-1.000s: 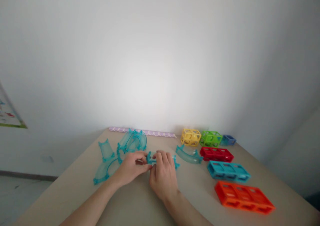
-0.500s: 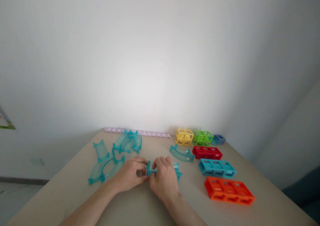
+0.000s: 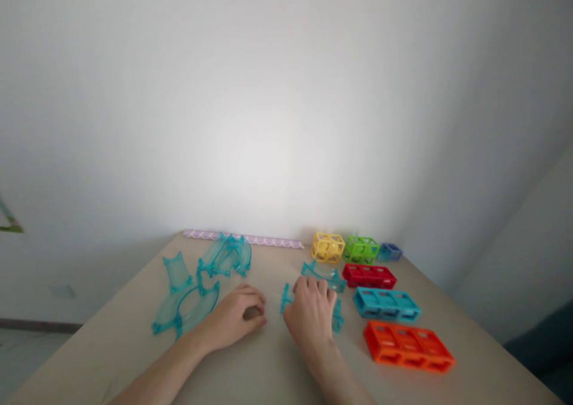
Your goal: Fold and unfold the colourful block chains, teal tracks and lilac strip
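Note:
My right hand [image 3: 310,312] is closed over a translucent teal track piece [image 3: 285,299], whose ends stick out on both sides of the fingers. Most of that piece is hidden under the hand. My left hand [image 3: 239,315] rests on the table with its fingers curved and the thumb apart, nothing between them. Just left of it lie curved teal track pieces [image 3: 206,300]. Another curved teal track piece [image 3: 324,275] lies behind my right hand.
Right of my hands stand orange [image 3: 408,346], teal [image 3: 387,304] and red [image 3: 369,276] frame blocks. Yellow [image 3: 328,248], green [image 3: 362,250] and blue [image 3: 390,251] blocks stand by the wall. More teal track pieces [image 3: 230,252] and a purple patterned strip [image 3: 268,241] lie at the back.
My right hand has moved right with the teal track piece, away from my left hand. The left fingers no longer touch that piece.

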### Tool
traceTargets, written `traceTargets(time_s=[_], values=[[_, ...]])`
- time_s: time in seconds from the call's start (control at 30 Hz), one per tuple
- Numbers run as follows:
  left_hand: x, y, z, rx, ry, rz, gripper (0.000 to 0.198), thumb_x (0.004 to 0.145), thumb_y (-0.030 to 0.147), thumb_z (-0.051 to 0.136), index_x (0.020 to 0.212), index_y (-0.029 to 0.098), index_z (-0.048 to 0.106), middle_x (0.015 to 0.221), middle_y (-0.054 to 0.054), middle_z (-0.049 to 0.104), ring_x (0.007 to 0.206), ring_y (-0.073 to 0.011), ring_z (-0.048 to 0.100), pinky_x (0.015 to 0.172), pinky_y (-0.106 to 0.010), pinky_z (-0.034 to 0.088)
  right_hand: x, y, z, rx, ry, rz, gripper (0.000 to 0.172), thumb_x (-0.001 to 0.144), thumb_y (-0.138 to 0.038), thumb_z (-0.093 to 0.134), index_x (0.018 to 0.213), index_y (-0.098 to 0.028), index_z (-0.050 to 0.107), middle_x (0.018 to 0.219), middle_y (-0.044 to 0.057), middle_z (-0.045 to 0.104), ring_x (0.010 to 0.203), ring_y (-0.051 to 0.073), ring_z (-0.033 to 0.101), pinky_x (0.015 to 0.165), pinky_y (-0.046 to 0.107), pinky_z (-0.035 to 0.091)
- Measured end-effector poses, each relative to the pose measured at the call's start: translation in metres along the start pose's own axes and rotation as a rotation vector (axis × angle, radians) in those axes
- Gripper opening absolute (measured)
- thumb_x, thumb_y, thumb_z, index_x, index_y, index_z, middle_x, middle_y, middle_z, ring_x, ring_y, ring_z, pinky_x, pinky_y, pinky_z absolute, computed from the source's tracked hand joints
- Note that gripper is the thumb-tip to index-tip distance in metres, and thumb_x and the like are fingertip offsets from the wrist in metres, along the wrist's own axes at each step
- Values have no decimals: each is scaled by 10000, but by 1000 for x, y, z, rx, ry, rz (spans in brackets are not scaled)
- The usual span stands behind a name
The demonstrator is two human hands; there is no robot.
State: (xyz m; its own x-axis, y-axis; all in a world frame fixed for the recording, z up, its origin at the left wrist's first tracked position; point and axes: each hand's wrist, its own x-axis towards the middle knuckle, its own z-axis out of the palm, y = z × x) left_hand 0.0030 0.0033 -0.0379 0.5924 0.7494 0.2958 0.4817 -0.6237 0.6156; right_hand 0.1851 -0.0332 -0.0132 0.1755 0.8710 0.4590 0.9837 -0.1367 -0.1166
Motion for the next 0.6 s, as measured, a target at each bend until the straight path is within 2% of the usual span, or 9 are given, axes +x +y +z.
traceTargets(time_s=[0.1,0.2,0.33,0.4,0.6], values=[[0,0,0,2,7,-2,72,802,233,628,796,207,695,1009,-52,682,1021,-200,574,934,-338,418,6,4,-2,28,66,37,350,729,-121,502,1054,-153,628,1022,140,625,966,303,533,828,403,333],[0,0,1,9,11,2,102,824,228,592,805,205,689,986,-55,677,1004,-197,578,917,-333,424,11,9,3,-21,93,97,430,849,-273,469,1242,-125,559,1153,200,588,1034,337,535,918,470,302],[0,0,1,10,20,2,112,834,206,565,811,207,675,983,-50,666,995,-185,579,917,-322,421,15,18,12,-54,8,123,478,945,-422,329,1176,-116,614,1059,218,633,1074,370,539,984,566,213],[-1,0,1,9,17,0,114,837,203,560,815,207,672,985,-48,663,995,-181,579,919,-318,419,18,22,14,-38,-29,105,484,954,-428,308,1126,-119,639,1025,204,652,1070,360,550,1003,558,202],[-2,-2,1,2,19,4,108,839,202,561,817,207,667,981,-44,658,998,-176,574,920,-311,419,30,30,15,17,-69,68,481,962,-406,277,1105,-118,635,1099,182,656,1147,353,519,1014,565,220]])
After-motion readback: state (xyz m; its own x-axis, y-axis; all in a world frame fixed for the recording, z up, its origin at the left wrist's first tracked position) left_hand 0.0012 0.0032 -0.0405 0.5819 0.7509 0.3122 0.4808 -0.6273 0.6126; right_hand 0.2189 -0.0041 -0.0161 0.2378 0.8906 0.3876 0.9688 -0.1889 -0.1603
